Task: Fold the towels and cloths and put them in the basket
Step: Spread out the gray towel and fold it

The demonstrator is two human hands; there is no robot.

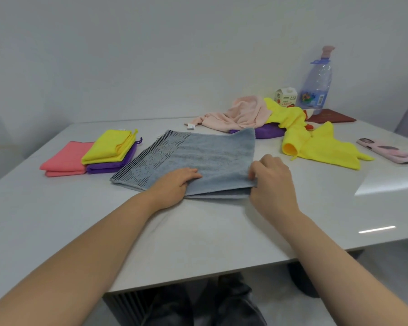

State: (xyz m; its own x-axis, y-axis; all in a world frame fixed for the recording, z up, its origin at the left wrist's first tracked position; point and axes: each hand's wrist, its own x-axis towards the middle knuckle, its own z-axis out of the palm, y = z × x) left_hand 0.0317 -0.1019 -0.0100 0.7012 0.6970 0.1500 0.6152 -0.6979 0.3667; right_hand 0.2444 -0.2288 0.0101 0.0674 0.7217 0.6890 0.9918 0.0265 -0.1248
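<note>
Surface: pale grey counter (198, 231), glossy, with light reflections along its right side. Its near edge runs diagonally across the lower view. Behind it is a plain off-white wall (151, 55). A light floor (363, 290) shows past the near right corner.

Task item: grey-blue towel (198, 154), folded into layers and lying flat mid-counter. Its dark-striped border faces left.

Left hand (174, 182): palm down on the towel's near edge. Its fingers (191, 171) are extended, close together and pressing the cloth flat.

Right hand (272, 177): at the towel's near right corner. Its fingers (252, 170) are curled, pinching the top layer at that corner.

Left of the towel is a folded set. A coral cloth (64, 158) lies outermost. Beside it is a purple cloth (108, 167) with a yellow cloth (106, 147) stacked on it. The purple one touches the towel's striped end.

Far right is a loose heap. A peach cloth (243, 114) and a crumpled yellow cloth (316, 144) lie over a purple bundle (269, 132). The bundle touches the towel's far right corner.

Behind the heap, near the wall, stand a small carton (286, 96) and a clear water bottle (317, 83). A dark red booklet (332, 117) lies flat beside them. A phone in a pink case (386, 151) lies near the right edge, apart from the cloths.
</note>
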